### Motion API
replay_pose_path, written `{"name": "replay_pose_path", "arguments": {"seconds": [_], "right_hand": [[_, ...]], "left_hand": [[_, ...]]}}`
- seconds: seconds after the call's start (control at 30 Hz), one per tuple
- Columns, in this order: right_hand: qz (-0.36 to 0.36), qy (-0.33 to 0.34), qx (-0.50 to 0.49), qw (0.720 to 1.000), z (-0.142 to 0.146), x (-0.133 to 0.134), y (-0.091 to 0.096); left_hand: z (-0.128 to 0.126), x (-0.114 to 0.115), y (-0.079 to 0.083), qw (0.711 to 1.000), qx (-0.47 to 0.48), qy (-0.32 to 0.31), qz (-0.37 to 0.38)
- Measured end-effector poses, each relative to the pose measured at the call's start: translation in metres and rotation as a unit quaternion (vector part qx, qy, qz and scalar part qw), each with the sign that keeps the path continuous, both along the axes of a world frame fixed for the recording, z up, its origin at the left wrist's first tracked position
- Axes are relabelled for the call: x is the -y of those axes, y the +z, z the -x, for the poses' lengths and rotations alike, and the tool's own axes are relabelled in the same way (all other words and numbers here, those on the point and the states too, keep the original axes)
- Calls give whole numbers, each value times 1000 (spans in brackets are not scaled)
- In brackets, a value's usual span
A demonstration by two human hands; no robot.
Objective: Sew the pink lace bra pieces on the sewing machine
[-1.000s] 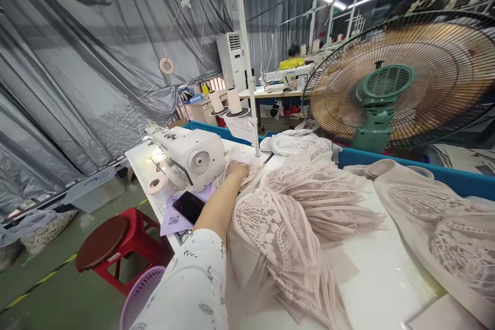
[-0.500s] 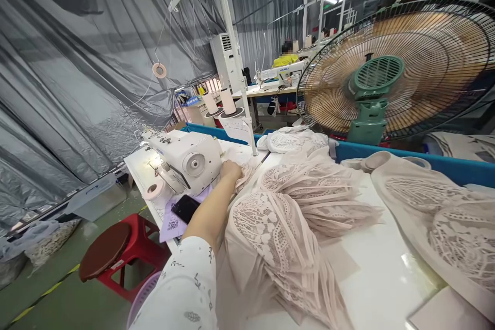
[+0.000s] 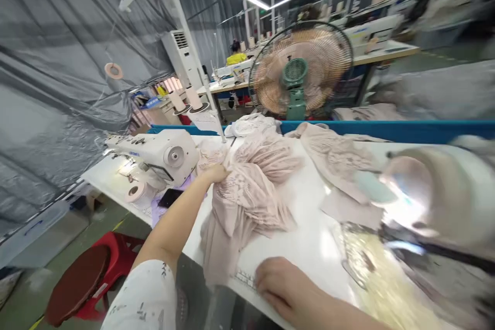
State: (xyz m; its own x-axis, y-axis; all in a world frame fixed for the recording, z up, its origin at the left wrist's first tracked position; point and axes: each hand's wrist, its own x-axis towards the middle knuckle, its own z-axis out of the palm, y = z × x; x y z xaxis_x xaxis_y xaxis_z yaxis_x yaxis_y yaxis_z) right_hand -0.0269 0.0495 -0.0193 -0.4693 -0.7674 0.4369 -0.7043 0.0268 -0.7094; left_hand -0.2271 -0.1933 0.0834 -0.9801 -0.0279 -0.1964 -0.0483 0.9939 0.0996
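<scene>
My left hand point(image 3: 217, 172) reaches out to the upper left end of a heap of beige lace bras point(image 3: 247, 191) on the white table. Its fingers are closed on the edge of a bra there; the fingertips are partly hidden. Low in the view, my right hand point(image 3: 286, 286) is over the table's front edge, beside a printed ruler strip point(image 3: 245, 278). Its fingers are loosely bent, with the thumb apart, and nothing shows in them. More beige lace fabric point(image 3: 211, 154) lies between my left hand and the white sewing machine point(image 3: 170, 152).
A black phone point(image 3: 170, 197) lies by the machine. A red stool point(image 3: 93, 278) stands left of the table. At the right are more beige bras point(image 3: 334, 152), a blurred lamp-like object point(image 3: 410, 185) and a clear plastic bag point(image 3: 371, 268). Behind the table stands a large fan point(image 3: 299, 69).
The view has swung to the right. My left hand has shifted from the fabric beside the machine to the bra heap. My right hand has come into view at the bottom.
</scene>
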Motion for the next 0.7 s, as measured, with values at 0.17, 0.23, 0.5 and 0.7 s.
{"name": "replay_pose_path", "arguments": {"seconds": [0.17, 0.23, 0.5, 0.7], "right_hand": [[-55, -47, 4, 997, -7, -2, 18], [-71, -74, 6, 995, -13, -6, 22], [-30, -210, 98, 972, -72, -54, 41], [118, -218, 316, 916, -112, -59, 27]], "left_hand": [[-21, 1, 4, 997, -67, 32, -10], [-26, -2, 17, 992, -111, 53, -17], [-76, -50, 91, 943, -285, 23, -173], [-185, -106, 54, 917, -168, -89, -352]]}}
